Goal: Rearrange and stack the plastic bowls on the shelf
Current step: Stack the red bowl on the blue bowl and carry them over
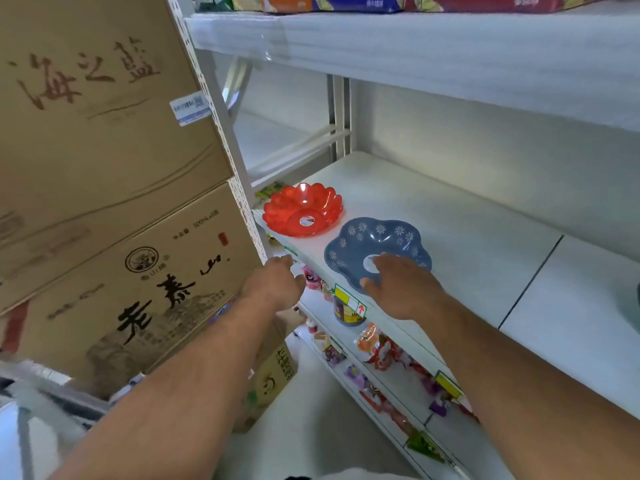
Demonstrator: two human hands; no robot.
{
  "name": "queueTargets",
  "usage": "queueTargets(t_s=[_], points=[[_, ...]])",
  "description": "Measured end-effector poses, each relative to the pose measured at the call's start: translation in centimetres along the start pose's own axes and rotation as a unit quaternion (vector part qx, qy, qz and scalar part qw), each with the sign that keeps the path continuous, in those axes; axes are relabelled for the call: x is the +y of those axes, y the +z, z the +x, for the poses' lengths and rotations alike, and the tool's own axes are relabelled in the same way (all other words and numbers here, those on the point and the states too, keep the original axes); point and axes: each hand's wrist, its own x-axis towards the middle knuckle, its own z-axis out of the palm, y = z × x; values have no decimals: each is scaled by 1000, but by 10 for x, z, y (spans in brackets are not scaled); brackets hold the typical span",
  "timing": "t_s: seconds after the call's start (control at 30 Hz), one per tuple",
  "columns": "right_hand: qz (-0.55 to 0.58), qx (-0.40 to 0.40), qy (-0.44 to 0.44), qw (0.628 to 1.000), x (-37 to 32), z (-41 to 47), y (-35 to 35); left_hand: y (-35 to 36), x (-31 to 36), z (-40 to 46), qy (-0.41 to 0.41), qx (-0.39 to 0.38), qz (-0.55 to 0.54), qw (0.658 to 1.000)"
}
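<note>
Head view, 1 frame. White shelf (433,216) carries 2 plastic bowls near its front left corner. Landmark for all places below: the blue bowl (372,242), flower-shaped, with white snowflake prints and a round white sticker at its centre, sitting upright at the shelf's front edge. The red bowl (301,209), translucent, scalloped rim, white sticker at its centre, sits upright just left of and slightly behind the blue bowl; the 2 rims are close but apart, not stacked. Right hand (403,289) lies over the near side of the blue bowl, fingers spread and loosely curved, thumb at the near rim and fingertips on the inner surface by the sticker; grip is open-handed contact, not closed around the rim, bowl not lifted. Left hand (275,287) is left of and below the blue bowl, in front of the shelf edge, fingers curled loosely, nothing visibly held; whether its fingertips touch the shelf edge cannot be told. A yellow price tag (348,299) is fixed on the shelf edge directly below the blue bowl. Packaged snacks (377,348) fill the lower shelves beneath it. Stacked cardboard cartons (104,168) stand well to the left of it.
</note>
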Motion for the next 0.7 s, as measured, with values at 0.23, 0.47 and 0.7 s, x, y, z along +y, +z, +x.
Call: queueTargets(t_s=[0.23,0.47,0.7], points=[[28,-7,40,999,4,30,2,-7,-12,63,0,-5,-52,999],[27,26,99,994,-1,52,8,-15,-29,130,1,16,-115,993],[117,159,192,961,-1,58,34,-5,-42,189,-44,79,-243,966]])
